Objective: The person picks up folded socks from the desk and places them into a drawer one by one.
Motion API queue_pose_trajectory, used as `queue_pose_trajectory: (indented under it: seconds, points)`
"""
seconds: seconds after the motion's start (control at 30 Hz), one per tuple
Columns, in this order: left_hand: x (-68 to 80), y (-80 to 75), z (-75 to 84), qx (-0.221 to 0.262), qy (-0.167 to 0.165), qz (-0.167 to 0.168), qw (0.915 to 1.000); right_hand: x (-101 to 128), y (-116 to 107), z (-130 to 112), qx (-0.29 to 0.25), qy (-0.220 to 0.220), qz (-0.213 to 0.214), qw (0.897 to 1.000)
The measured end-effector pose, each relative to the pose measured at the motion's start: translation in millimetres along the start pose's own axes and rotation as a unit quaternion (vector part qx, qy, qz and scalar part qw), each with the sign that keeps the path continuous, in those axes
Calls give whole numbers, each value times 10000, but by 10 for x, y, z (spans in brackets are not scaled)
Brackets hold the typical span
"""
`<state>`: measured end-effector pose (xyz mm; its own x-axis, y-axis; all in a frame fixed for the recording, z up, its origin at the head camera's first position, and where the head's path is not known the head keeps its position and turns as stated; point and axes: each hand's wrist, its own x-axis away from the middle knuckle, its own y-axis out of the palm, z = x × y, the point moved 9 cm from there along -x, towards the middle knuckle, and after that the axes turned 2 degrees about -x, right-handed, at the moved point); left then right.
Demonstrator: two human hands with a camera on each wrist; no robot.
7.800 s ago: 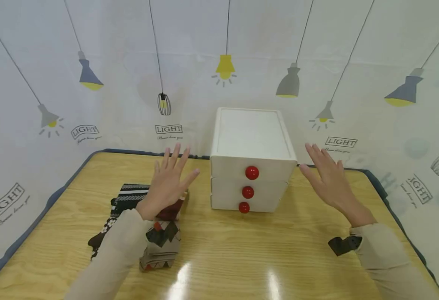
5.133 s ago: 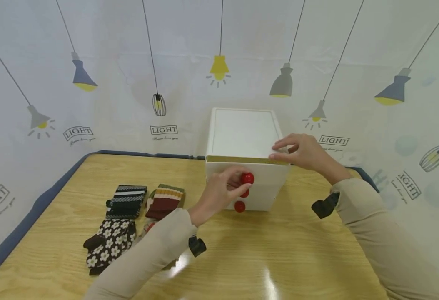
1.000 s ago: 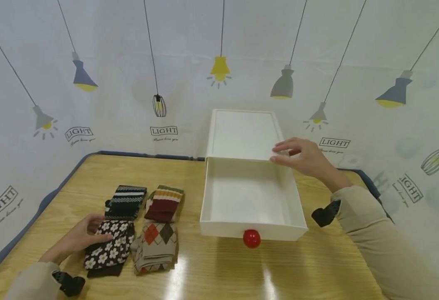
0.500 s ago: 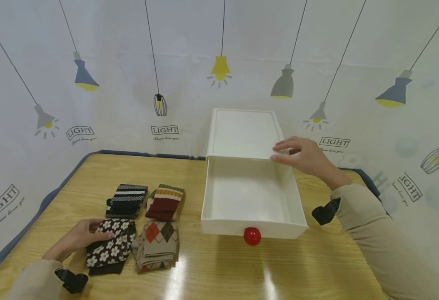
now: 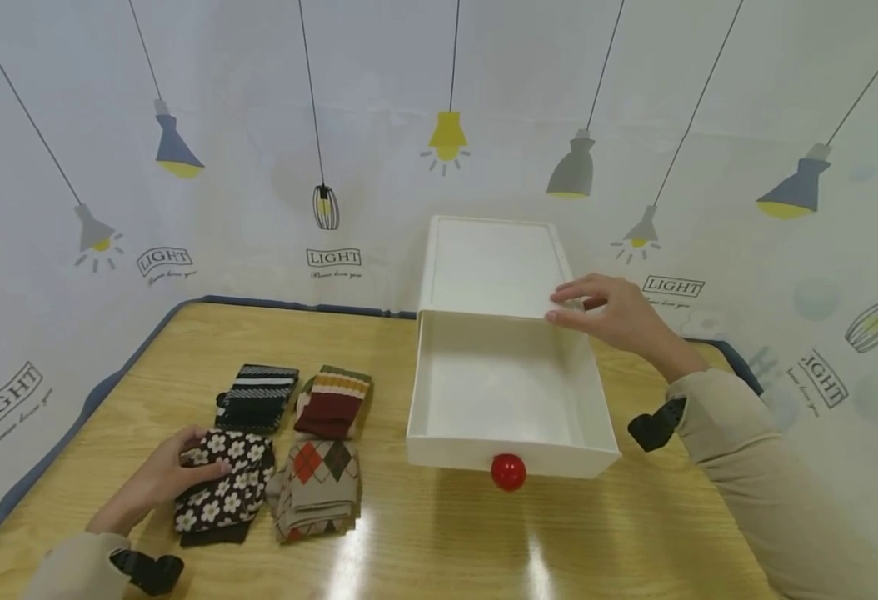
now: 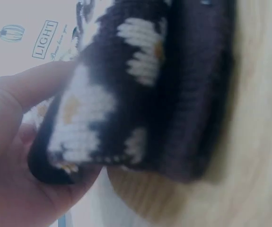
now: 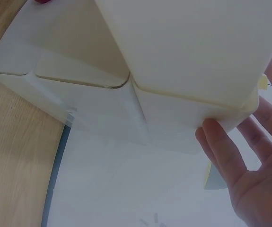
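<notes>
I have the floral sock pinched in my left hand, thumb on top and fingers curled under its near-left edge; it lies on the wooden table well to the left of the white drawer unit, just beside the argyle sock, with the striped black sock and the maroon sock behind them. The left wrist view shows the folded knit bulging out of my grip, so I judge the hold is only on the outer layers; if I lift from here the fold could fall open, or drag the argyle sock along. My right hand rests with nearly straight fingers on the unit's front right top corner, steadying it and gripping nothing. The top drawer stands pulled far out, its red knob hanging over the table. I reckon a bump on the drawer's front wall could tip the drawer or shift the unit under that light touch.
</notes>
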<state>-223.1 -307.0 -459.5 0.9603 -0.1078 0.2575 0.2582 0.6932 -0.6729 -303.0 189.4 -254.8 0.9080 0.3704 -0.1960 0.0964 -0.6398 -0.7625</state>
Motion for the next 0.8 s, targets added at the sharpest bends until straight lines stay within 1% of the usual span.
queue_pose_trajectory:
  seconds: [0.07, 0.23, 0.33, 0.4, 0.47, 0.6, 0.63, 0.73, 0.8]
  points:
    - [-4, -12, -19, 131, -118, 36, 9998, -5, -10, -6, -5, -22, 21, 10000]
    - [10, -8, -125, 770, -609, 23, 9952, -1, -5, -1, 12, 57, -28, 10000]
    - [35, -2, -158, 803, -729, -3, 9941, -7, 7, 13, 23, 79, -28, 10000]
    - [47, 0, -152, 788, -680, -16, 9946, -11, 8, 15, 17, 69, 2, 10000]
    - [63, 9, -128, 935, -554, -50, 9941, -13, 7, 13, -5, 53, 13, 10000]
    - [89, 32, -46, 1581, -232, -250, 9868, -9, 7, 5, 9, 53, -17, 10000]
    - [94, 30, -27, 1662, -193, -302, 9854, -7, 8, 5, 5, 52, -17, 10000]
    - [108, 8, 28, 1698, -77, -432, 9845, -2, 5, 4, -6, 8, 12, 10000]
    - [126, -16, 55, 1665, -70, -475, 9849, -2, 9, 8, -24, -35, 30, 10000]
